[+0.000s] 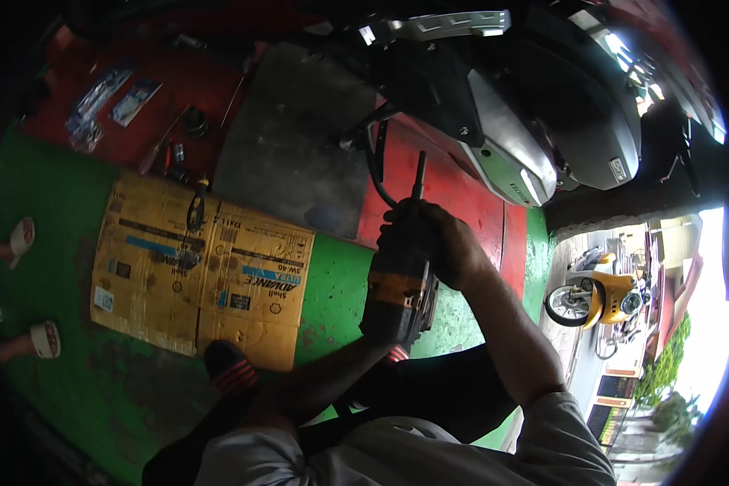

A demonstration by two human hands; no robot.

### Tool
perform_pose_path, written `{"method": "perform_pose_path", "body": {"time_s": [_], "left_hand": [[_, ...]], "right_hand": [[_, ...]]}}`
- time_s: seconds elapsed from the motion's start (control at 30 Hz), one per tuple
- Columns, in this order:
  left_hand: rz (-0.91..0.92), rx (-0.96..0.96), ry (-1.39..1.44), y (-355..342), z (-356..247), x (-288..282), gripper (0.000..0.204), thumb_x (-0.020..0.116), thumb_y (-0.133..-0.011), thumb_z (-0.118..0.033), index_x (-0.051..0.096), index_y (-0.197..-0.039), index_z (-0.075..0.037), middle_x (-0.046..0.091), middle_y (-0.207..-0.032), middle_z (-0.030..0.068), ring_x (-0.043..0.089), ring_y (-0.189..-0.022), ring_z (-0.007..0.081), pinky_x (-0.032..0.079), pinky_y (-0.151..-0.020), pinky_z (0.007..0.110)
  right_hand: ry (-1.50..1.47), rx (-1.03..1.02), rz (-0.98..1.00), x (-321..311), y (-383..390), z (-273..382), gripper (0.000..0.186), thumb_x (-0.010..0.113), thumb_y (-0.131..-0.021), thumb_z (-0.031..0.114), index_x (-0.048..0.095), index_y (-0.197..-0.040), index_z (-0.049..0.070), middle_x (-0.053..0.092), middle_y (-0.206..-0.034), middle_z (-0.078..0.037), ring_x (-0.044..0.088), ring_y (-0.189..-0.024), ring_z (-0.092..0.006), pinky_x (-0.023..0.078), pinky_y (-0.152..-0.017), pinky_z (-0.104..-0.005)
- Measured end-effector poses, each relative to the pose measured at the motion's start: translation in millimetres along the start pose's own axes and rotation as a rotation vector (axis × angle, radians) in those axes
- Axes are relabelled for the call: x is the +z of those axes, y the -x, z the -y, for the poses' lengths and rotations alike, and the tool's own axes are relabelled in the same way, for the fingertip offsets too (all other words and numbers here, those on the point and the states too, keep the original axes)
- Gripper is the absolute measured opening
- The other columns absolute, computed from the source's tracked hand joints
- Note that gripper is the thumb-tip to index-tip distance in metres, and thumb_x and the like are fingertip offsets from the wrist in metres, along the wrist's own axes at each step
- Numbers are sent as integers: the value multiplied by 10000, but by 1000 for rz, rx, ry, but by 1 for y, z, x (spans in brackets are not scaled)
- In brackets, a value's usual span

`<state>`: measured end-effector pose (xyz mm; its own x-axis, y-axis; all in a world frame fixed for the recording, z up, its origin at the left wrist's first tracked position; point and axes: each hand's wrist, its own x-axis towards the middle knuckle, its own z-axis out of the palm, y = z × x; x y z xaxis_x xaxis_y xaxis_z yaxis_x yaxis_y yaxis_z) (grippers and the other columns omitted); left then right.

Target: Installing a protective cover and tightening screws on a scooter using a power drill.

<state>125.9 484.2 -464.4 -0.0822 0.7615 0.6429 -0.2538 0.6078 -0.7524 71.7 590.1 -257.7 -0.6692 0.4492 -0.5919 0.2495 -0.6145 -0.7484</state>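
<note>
A black-and-orange impact wrench (pixel 398 279), or a similar power tool, is held in front of my body. Its long thin shaft (pixel 420 174) points away from me, toward the underside of a motorcycle (pixel 494 121). My right hand (pixel 454 243) is closed around the front of the tool's body, fingers wrapped over it. From the lower left, my left forearm (pixel 332 368) reaches to the rear of the tool, where the tool hides my left hand and its fingers. The shaft's tip appears apart from the motorcycle's grey-and-black panels.
Flattened cardboard (pixel 154 275) lies at left on the green floor, with a yellow-and-black screwdriver (pixel 196 206) on it. Beyond are a dark mat (pixel 292 138), loose tools and plastic packets (pixel 134 101). Someone's sandalled foot (pixel 44 340) shows far left. A yellow motorcycle (pixel 595 300) stands outside.
</note>
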Motion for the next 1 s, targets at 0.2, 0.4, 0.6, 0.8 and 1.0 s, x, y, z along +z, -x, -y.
{"method": "perform_pose_path", "body": {"time_s": [0.2,0.4,0.6,0.8,1.0], "left_hand": [[-206,202,311,-5,-35,-8,465,660,-939,-451,647,-1247,-103,696,-1030,12,680,-909,158,569,-831,327],[292,-104,700,-49,-75,-13,388,646,-927,-368,655,-1207,-99,689,-1102,16,658,-1028,153,528,-928,359],[-187,528,-1187,-63,-33,44,398,620,-953,-367,619,-1251,-105,679,-1095,23,657,-1003,161,533,-887,376],[-214,557,-1268,-73,-15,72,408,594,-978,-366,582,-1296,-111,669,-1088,30,656,-977,170,538,-847,392],[-244,580,-1329,-73,-9,75,419,568,-1003,-365,545,-1340,-116,659,-1081,37,655,-952,179,543,-807,409]], "right_hand": [[49,14,118,4,-32,8,386,479,-1090,309,576,-1338,30,667,-1267,-156,666,-1163,-298,525,-1041,-460],[113,-63,215,22,-57,23,451,411,-1111,339,587,-1338,-8,685,-1231,-156,684,-1115,-262,545,-1005,-408],[144,-111,65,25,-66,33,390,469,-1096,300,566,-1360,29,674,-1299,-150,677,-1162,-300,551,-1004,-455],[133,-121,39,28,-67,38,369,462,-1102,290,603,-1305,15,701,-1243,-178,696,-1107,-285,555,-1001,-420],[177,-92,-5,20,-72,40,379,538,-1080,332,613,-1285,21,699,-1233,-166,696,-1114,-287,584,-950,-439]]}}
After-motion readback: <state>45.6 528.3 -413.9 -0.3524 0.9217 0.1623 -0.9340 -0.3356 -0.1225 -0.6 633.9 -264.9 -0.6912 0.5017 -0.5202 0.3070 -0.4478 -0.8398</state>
